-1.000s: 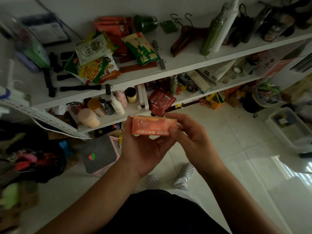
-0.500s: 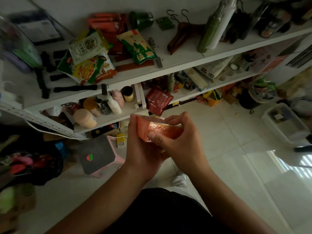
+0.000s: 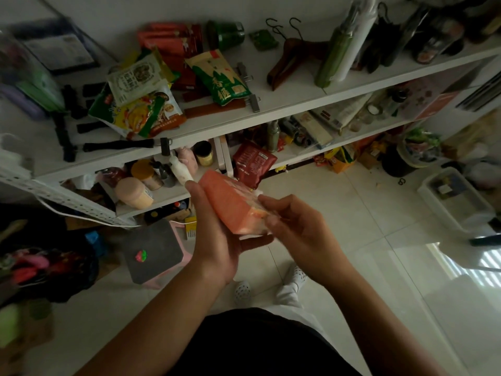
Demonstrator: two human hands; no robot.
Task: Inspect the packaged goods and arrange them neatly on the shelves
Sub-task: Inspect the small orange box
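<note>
1. Status: orange packet (image 3: 230, 204) in mid-air, just near of the shelves (image 3: 287, 103); cupped in left grip (image 3: 217, 234), near-right end pinched by right grip (image 3: 295, 226).
2. Rotate slowly; check seams and corners.
3. Support from below; avoid squeezing.

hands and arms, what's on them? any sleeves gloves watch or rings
Nothing worn that shows. The left hand and right hand are bare, without gloves, and no ring, watch or band is visible. The left forearm and right forearm are bare too, no sleeve in view.
</note>
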